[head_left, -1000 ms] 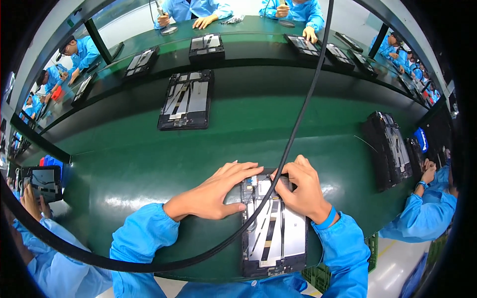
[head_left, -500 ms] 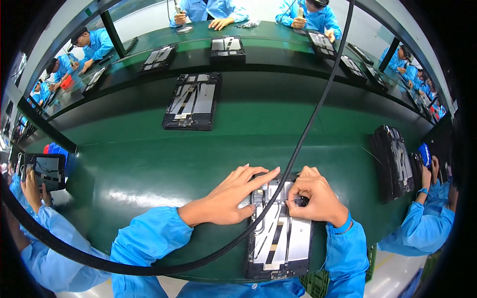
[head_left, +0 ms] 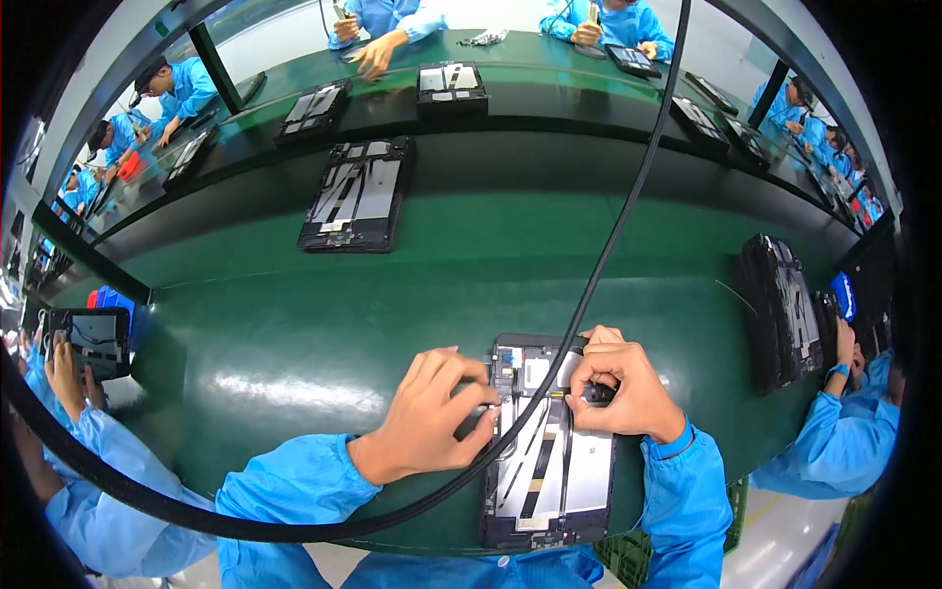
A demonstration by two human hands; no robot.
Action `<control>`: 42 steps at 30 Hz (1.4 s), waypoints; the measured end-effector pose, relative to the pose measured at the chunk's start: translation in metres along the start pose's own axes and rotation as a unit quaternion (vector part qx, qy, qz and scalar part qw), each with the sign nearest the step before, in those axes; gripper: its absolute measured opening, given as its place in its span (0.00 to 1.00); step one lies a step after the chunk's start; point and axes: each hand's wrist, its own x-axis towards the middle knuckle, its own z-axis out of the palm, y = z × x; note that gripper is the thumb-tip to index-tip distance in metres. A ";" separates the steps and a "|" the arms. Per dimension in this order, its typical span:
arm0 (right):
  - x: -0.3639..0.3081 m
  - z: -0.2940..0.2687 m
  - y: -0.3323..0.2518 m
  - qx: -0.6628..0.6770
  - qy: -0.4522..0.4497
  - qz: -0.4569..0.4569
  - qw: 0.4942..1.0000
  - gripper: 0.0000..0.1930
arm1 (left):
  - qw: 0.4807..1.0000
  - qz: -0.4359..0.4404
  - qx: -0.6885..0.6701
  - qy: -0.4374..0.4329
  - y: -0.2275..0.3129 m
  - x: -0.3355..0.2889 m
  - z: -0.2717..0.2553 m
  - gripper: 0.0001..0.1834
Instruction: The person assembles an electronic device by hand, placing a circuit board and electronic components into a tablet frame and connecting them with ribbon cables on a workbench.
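Note:
An opened tablet point(head_left: 591, 471) lies on the green bench in front of me, its silver-white inner plates and dark flat cables exposed. My right hand point(head_left: 623, 388) rests over its upper right part, thumb and forefinger pinched together at the surface. What those fingertips hold, if anything, is hidden; a small black part shows beneath the curled fingers. Beside the tablet's upper left edge is my left hand point(head_left: 432, 412), its fingers bent, with a gap between thumb and forefinger and nothing visible between them.
A thick black cable point(head_left: 596, 285) arcs across the view and over the tablet. A stack of opened tablets point(head_left: 785, 314) stands at right. Another opened tablet point(head_left: 358, 193) lies beyond on the green surface. Co-workers sit left, right and across; one at left holds a tablet point(head_left: 95, 342).
My left hand has lifted off the tablet's upper part and drawn back left, its fingers bending. My right hand stays nearly in place. The far tablet has shifted left; a co-worker across reaches forward.

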 end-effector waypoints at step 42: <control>-0.009 -0.028 0.000 -0.112 0.006 -0.033 0.993 0.06 | 0.971 0.207 0.103 -0.062 -0.005 0.015 0.005 0.19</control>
